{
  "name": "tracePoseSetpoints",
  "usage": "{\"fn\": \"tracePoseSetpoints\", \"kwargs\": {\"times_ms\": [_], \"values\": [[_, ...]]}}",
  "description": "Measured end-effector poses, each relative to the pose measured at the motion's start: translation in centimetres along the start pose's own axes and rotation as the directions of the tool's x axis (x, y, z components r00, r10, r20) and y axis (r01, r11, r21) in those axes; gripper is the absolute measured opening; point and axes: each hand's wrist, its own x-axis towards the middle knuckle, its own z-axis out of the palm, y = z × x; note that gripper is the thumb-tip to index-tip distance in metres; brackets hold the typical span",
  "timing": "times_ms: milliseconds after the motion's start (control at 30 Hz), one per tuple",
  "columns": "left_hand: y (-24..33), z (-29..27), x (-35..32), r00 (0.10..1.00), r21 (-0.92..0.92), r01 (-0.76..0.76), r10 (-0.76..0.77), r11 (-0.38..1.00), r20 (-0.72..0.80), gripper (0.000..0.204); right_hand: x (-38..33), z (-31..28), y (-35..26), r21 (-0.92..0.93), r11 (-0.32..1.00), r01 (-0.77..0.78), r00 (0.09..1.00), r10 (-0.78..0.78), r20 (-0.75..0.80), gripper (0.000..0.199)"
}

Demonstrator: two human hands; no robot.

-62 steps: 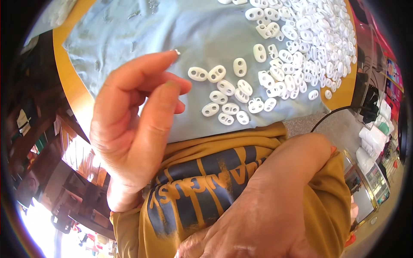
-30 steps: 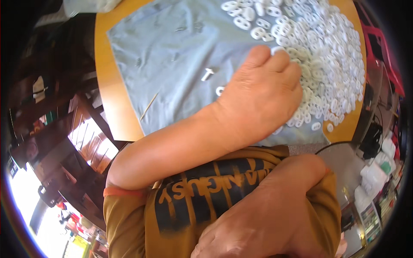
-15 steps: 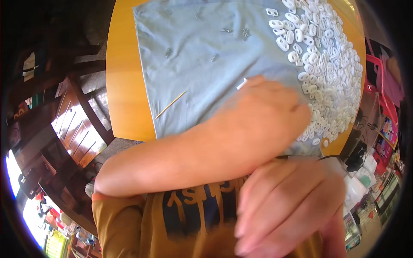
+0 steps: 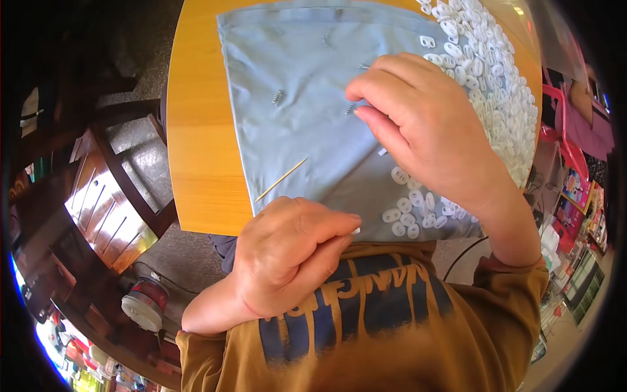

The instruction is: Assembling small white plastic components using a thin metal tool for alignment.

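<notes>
My left hand is low over the near edge of the cloth, pinching a small white plastic piece between thumb and forefinger; only its end shows. My right hand is over the middle of the cloth, thumb and forefinger apart. Right by its thumb tip lies a small metal spring. Another spring lies just past its knuckles, partly covered. Under the right hand's edge a bit of a white stick-like piece peeks out. White oval pieces with two holes lie loose below that hand.
A grey-blue cloth covers much of the wooden table. A large heap of white oval pieces fills the right side. More springs lie at the far left of the cloth. A thin wooden stick rests left of centre.
My left hand has drawn back from beside the heap to the near edge, with a white piece in its fingers. My right hand has risen from near my body to the springs.
</notes>
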Motion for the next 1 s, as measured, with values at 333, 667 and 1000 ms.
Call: {"fn": "tracePoseSetpoints", "kwargs": {"times_ms": [333,667,1000], "values": [[-0.7,-1.2,0.0,0.998,-0.119,0.059,-0.062,0.991,-0.021,0.019,1.1,-0.5,-0.5,-0.063,0.998,0.0,0.987,0.01,0.16,0.013],[-0.7,-1.7,-0.5,0.908,-0.512,0.303,-0.407,0.803,-0.101,0.017,2.5,-1.1,0.1,-0.005,1.0,0.003,0.952,-0.001,0.306,0.012],[-1.0,-1.9,-0.1,0.871,-0.483,0.347,-0.467,0.804,-0.152,0.016,2.8,-1.6,-0.3,-0.011,0.999,-0.032,0.938,0.034,0.345,0.008]]}}
